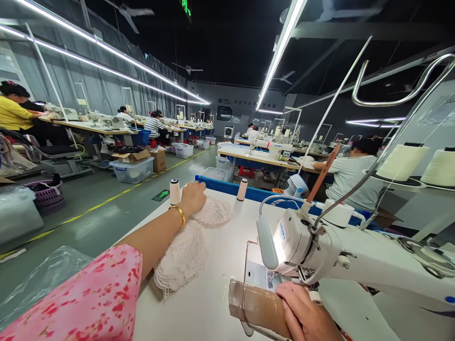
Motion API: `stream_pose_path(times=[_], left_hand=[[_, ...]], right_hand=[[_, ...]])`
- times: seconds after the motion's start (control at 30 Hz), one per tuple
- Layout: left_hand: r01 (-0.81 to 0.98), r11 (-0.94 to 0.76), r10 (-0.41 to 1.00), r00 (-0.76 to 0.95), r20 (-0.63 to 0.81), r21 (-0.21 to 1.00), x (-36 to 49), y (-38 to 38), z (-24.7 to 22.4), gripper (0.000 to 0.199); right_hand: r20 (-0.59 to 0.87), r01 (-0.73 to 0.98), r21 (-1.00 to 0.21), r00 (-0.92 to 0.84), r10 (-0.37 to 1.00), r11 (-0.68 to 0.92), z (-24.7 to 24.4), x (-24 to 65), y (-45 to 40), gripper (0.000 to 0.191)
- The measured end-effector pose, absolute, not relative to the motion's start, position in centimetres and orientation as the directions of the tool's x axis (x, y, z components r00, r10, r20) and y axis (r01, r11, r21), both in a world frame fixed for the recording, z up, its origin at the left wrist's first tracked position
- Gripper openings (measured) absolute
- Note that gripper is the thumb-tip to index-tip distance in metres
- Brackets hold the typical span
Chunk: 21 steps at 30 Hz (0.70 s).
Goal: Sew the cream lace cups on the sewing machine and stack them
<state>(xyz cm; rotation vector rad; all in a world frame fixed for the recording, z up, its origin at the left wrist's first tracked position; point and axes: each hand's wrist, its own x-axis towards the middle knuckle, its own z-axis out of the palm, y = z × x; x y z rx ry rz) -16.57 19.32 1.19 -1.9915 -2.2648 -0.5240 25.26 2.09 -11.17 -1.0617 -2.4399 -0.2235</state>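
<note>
My left hand (194, 198) reaches to the far left of the white table (220, 265), its fingers curled down at the upper edge of a pale pink lace piece with two cups (185, 255); whether the fingertips grip it is hidden. My right hand (304, 310) rests beside the needle area of the white sewing machine (377, 260), next to a clear and brown taped guard (261, 308). Its fingers are bent and close together, and their tips are partly hidden under the machine head.
Two thread spools (175, 191) (242, 189) stand at the table's back edge. A small fan (295, 184) is behind the machine. Large thread cones (401, 162) stand at the right. A person in a grey shirt (355, 180) sits beyond the machine.
</note>
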Motion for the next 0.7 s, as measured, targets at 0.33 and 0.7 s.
stream_pose_path(times=[0.33, 0.7], left_hand=[[0.971, -0.216, 0.957, 0.192, 0.217, 0.098, -13.3, 21.8, 0.7, 0.035], [0.978, -0.181, 0.933, 0.137, 0.334, 0.105, -13.7, 22.3, -0.8, 0.035]], right_hand=[[0.483, 0.712, -0.013, -0.610, 0.628, 0.702, -11.5, 25.5, 2.4, 0.035], [0.558, 0.699, -0.069, -0.564, 0.609, 0.711, -11.7, 25.8, 2.4, 0.029]])
